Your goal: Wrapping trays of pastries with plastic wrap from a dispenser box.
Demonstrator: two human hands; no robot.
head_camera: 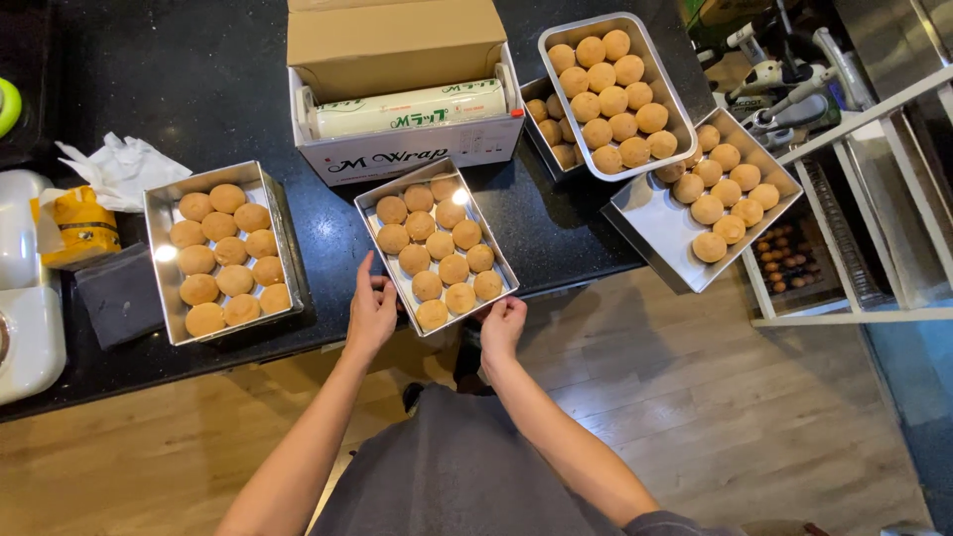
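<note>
My left hand [371, 316] held the near-left edge of the centre tray [501, 260], fingers [365, 276] laid up along its side wall. My right hand [501, 325] held the near-right corner of the same tray, fingertips [513, 304] curled on the rim. Both grips were narrow and closed on the tray rim.

The centre tray was a rectangular metal pan, set at a slant on the dark worktop [199, 89] at its near edge. It carried round golden-brown buns [440, 244] in rows of 3, filling the pan.

Just behind the tray stood an open cardboard dispenser box [397, 45] with a roll of cling film [405, 107] lying across its front.

To the left, well apart, sat a 2nd tray [157, 260] of the same buns. To the right, a 3rd tray [645, 45] rested on a lower pan [536, 134] of buns, and a 4th tray [650, 228], about half filled, overhung the worktop edge.

A crumpled white tissue [119, 169] and a yellow packet [74, 226] lay at far left.
</note>
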